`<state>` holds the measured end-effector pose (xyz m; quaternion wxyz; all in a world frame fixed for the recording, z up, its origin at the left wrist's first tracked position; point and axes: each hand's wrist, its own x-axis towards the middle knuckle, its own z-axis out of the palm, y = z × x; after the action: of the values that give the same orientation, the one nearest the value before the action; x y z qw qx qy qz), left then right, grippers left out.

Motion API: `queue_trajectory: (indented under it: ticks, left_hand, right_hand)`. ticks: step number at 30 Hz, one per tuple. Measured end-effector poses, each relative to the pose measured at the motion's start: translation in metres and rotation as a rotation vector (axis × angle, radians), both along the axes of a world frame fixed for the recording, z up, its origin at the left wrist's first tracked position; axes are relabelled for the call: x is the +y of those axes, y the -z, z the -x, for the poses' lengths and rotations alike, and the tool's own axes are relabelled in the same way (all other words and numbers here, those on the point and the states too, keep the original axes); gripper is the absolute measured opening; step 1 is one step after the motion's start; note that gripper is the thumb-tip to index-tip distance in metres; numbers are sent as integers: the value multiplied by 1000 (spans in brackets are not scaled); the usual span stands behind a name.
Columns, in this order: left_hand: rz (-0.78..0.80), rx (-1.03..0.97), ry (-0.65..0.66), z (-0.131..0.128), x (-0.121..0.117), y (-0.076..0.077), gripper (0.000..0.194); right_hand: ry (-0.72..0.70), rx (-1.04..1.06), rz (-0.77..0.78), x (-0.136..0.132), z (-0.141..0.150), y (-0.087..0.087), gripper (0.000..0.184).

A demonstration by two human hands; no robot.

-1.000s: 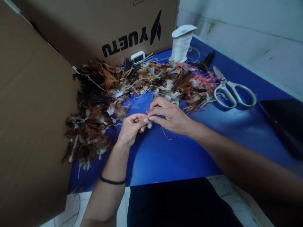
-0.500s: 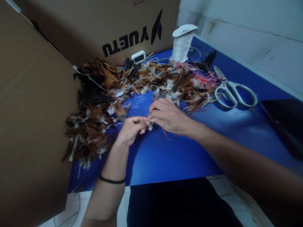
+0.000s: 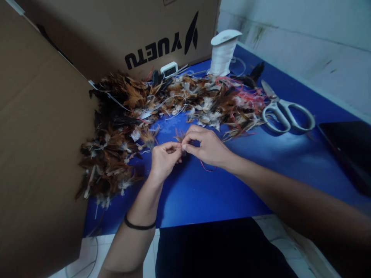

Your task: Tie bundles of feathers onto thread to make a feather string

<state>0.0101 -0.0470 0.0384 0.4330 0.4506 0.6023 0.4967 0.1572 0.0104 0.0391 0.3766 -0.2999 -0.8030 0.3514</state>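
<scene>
Above the blue table [image 3: 199,197], my left hand [image 3: 165,158] and my right hand [image 3: 204,144] meet fingertip to fingertip. Both are closed in a pinch on a small bunch of brown feathers [image 3: 179,135], whose tips stick up behind the fingers. The bunch's lower end is mostly covered by my fingers. A thin red string [image 3: 207,168] curves out below my right hand; whether it joins the bunch I cannot tell. Behind my hands spreads a long heap of brown, black and white feathers [image 3: 174,96], which bends round to my left.
Silver scissors [image 3: 278,112] lie at the right, beside a dark flat device [image 3: 348,150]. A white spool of cord [image 3: 223,54] stands at the back near a small white digital display [image 3: 169,70]. Pink strands [image 3: 251,98] rest on the heap. Cardboard [image 3: 95,34] walls the back and left.
My right hand has turned and its fingers have drawn lower, so feather tips now show above the pinch. My left hand has shifted slightly right. The white fluff below the fingers is now hidden.
</scene>
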Motion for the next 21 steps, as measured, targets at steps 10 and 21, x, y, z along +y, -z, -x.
queue_trajectory:
  ticks: [10, 21]
  left_hand:
    - [-94, -87, 74, 4, 1, 2, 20]
    - [-207, -106, 38, 5, 2, 2, 18]
  right_hand:
    - [-177, 18, -52, 8, -10, -11, 41]
    - [-19, 78, 146, 10, -10, -9, 20]
